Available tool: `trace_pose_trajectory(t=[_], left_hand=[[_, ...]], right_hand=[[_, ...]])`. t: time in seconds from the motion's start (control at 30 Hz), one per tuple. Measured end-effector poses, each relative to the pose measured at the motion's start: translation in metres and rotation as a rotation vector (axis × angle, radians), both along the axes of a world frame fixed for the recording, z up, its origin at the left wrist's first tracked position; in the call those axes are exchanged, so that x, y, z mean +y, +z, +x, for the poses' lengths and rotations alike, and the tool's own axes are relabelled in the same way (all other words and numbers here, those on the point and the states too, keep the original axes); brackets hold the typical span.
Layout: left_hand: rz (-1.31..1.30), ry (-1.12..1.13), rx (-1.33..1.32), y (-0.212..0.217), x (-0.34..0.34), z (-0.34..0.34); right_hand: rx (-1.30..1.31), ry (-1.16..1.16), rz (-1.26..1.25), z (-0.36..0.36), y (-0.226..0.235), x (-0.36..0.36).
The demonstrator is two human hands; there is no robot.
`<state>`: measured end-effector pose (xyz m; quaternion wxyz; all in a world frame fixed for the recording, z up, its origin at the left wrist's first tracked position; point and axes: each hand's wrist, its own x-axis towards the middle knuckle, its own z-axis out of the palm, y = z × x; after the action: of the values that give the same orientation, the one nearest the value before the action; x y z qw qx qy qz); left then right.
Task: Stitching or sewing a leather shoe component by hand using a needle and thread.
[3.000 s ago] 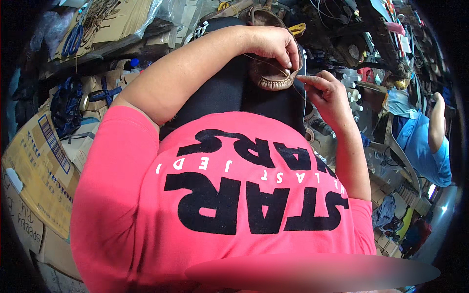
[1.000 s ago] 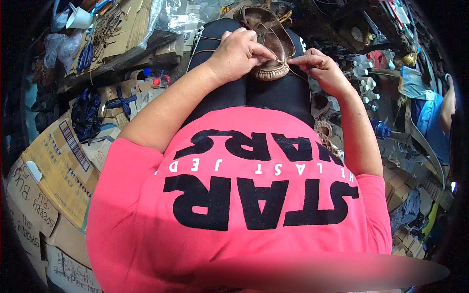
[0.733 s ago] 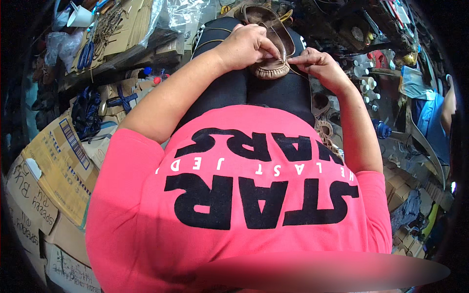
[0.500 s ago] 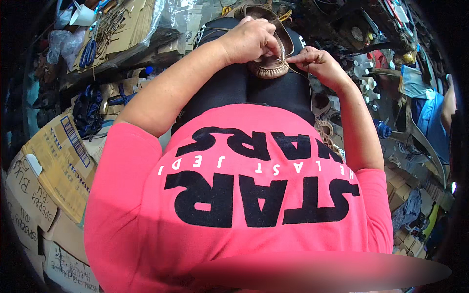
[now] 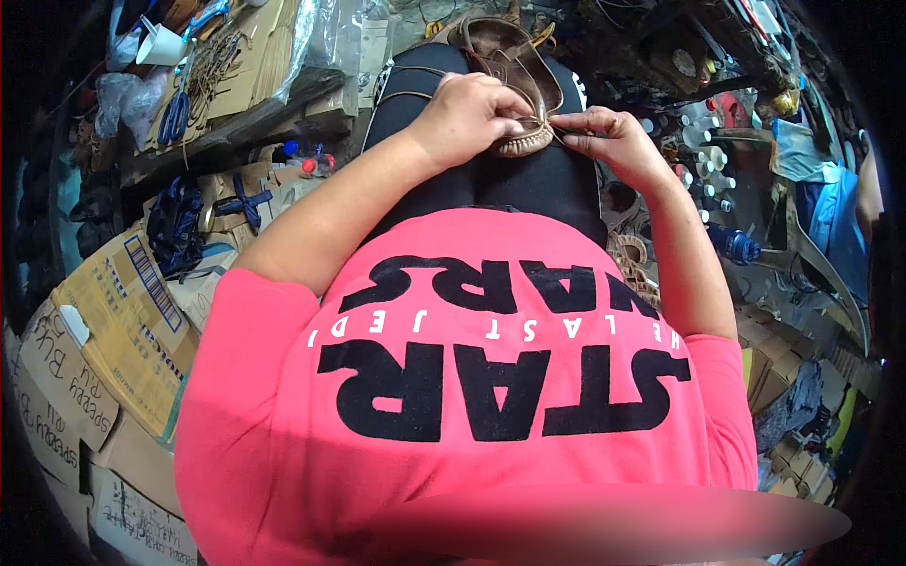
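Observation:
A brown leather shoe upper [image 5: 510, 58] lies over my dark-trousered lap, its pleated, stitched toe [image 5: 526, 144] pointing toward me. My left hand [image 5: 472, 115] is closed on the shoe near the toe, thumb and fingers pinching its edge. On the other side of the toe is my right hand [image 5: 612, 141], thumb and forefinger pinched together at the seam. Whatever lies between those fingertips is too small to make out. A thin cord [image 5: 408, 94] trails across my thigh left of the shoe.
At the upper left, blue-handled scissors [image 5: 174, 119] and a white cup [image 5: 160, 45] lie by cardboard pieces. Cardboard boxes [image 5: 118, 321] are stacked at my left. Several small white-capped bottles [image 5: 708, 165] stand at the right, near a blue cloth [image 5: 835, 212].
My left hand has moved down and to the right, toward the toe, uncovering more of the shoe's inside. My right hand has shifted slightly lower, still beside the toe seam.

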<state>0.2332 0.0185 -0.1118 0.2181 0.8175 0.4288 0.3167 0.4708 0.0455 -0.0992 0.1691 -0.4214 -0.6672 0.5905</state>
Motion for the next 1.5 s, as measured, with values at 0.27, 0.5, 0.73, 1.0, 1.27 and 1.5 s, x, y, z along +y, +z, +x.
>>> trace_pose_trajectory(t=[0.27,0.5,0.73,1.0,1.27,1.5], left_hand=[[-0.356,0.200,-0.074,0.000,-0.001,0.007],[-0.453,0.156,-0.124,-0.003,0.002,0.014],[-0.005,0.019,0.320,0.021,0.005,0.005],[-0.243,0.045,0.298,0.027,-0.001,-0.004],[-0.353,-0.037,0.196,0.017,0.008,0.006],[-0.167,-0.137,0.395,0.025,0.012,0.012]], right_hand=[[0.106,-0.083,-0.152,-0.006,-0.008,0.000],[0.047,-0.086,-0.021,-0.015,-0.013,0.004],[0.066,-0.065,-0.063,-0.018,-0.008,0.001],[0.098,-0.161,0.218,0.007,-0.018,0.000],[0.014,-0.077,0.106,0.031,-0.016,-0.006],[-0.228,-0.144,0.541,0.034,0.019,0.015]])
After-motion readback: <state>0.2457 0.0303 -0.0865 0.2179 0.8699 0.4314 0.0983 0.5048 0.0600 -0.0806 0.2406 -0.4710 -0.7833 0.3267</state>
